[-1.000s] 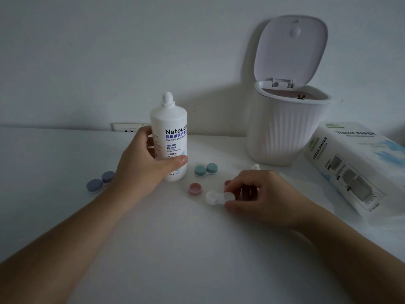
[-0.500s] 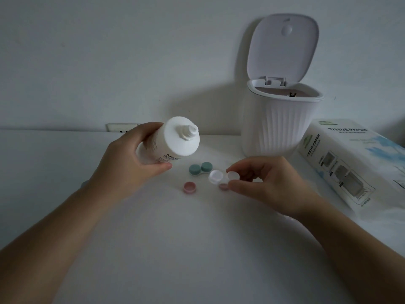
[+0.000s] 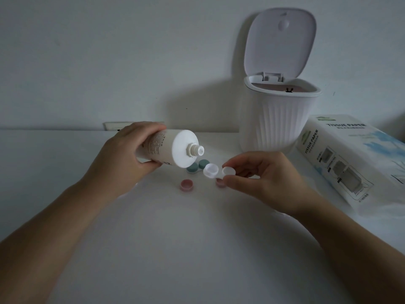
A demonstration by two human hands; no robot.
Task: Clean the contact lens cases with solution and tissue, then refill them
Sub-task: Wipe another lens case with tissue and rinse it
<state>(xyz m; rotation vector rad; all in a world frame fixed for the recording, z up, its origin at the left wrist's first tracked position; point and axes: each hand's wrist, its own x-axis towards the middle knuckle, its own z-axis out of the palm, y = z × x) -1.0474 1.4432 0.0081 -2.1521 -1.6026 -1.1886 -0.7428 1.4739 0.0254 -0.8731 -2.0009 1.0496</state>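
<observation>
Two hands: both yours, both occupied, meeting over the middle of the table (image 3: 197,249).
Left hand (image 3: 122,163): your fingers wrap the bottle (image 3: 168,148) round its body; grip closed and firm.
Bottle: tipped near level, nozzle (image 3: 195,150) uncapped and aimed right, toward the case; the angle suits pouring. No liquid can be seen leaving it.
Right hand (image 3: 263,178): your thumb and fingertips pinch the right cup of the white case (image 3: 217,171); the other fingers curl loosely.
White case: lifted off the table, open side up, left cup just right of and below the nozzle; you appear to hold it there to catch the solution.
Pink caps: one (image 3: 187,185) lies open side up on the table below the bottle; a second (image 3: 220,183) sits partly behind your right thumb. Judged to be off this case so the cups are open.
Green case (image 3: 198,166): capped, on the table just behind the white one, partly hidden by the bottle.
Bin (image 3: 278,121): far right, lid up, ready for waste.
Tissue pack (image 3: 350,159): right of the bin, within your reach for wiping.
Stage: judged as rinsing or filling; which cannot be told.
</observation>
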